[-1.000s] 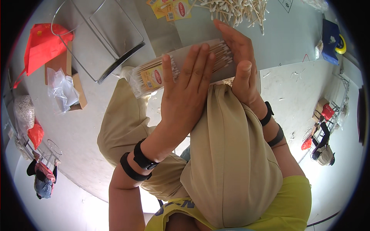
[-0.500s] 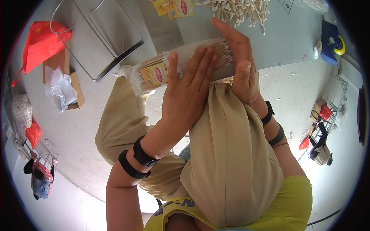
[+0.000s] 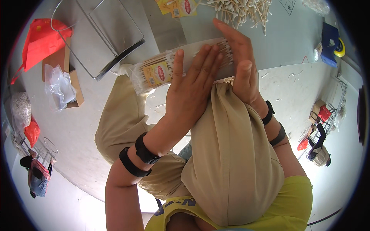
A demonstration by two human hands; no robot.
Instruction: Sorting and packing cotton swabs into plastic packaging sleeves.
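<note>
Clear plastic (image 3: 137, 82) crinkles at the left end of the pack of cotton swabs (image 3: 189, 56), which lies at the near edge of the bench (image 3: 285, 42) in the upper centre of the frame. We see the left hand (image 3: 190, 84) flat across the pack, fingers extended, and the right hand (image 3: 245, 50) wide, just beside the pack's right end; contact there we cannot tell. The left hand has edged rightward, narrowing the gap between the two, which, we judge, confines the pack more closely.
</note>
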